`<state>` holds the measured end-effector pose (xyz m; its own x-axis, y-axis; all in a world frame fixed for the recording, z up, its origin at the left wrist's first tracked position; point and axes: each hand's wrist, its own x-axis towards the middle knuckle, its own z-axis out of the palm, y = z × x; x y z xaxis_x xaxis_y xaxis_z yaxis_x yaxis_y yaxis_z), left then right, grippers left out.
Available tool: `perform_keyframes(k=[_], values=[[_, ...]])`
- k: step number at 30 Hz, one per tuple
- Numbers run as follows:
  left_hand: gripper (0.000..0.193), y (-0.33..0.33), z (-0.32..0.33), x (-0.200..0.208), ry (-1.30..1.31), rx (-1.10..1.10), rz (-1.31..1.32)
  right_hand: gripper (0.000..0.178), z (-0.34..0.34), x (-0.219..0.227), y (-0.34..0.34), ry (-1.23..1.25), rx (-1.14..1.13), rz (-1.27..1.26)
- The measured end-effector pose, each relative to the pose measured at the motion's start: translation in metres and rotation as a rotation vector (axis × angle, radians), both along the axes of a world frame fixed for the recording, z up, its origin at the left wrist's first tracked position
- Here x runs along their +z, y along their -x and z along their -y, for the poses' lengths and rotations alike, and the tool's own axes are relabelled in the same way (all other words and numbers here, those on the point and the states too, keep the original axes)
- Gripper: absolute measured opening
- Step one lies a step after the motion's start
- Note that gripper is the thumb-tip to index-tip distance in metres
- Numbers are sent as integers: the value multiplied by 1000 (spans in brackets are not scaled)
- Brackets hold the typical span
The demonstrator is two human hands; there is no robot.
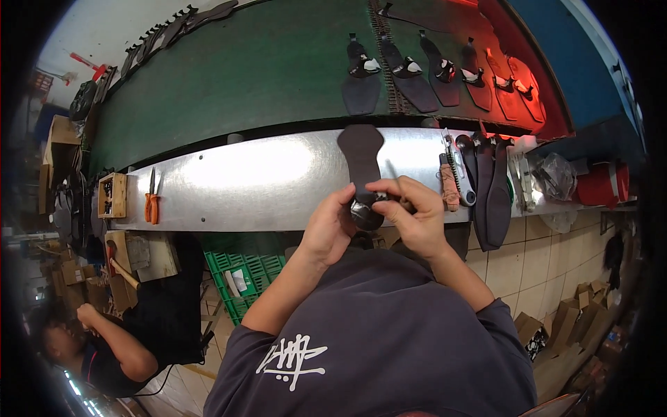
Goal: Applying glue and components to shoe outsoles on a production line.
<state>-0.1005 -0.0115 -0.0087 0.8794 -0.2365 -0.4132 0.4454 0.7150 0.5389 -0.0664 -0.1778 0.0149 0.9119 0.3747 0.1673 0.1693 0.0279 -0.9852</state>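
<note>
over the metal ledge, both hands grip a dark sole.

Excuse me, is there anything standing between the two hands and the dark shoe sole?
Nothing visible stands in the way. The left hand holds the shoe sole along its side, and the right hand has its fingertips at the lower part. A thin, blurred object shows nearby, without blocking either hand.
</note>
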Motion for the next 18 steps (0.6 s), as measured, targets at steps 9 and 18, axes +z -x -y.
perform_keyframes(k=[9,18], values=[[52,-9,-8,3,-136,116,157,49,22,-3,3,-160,66,-439],[65,-5,-3,-6,-178,164,258,66,10,7,14,-347,324,-769]])
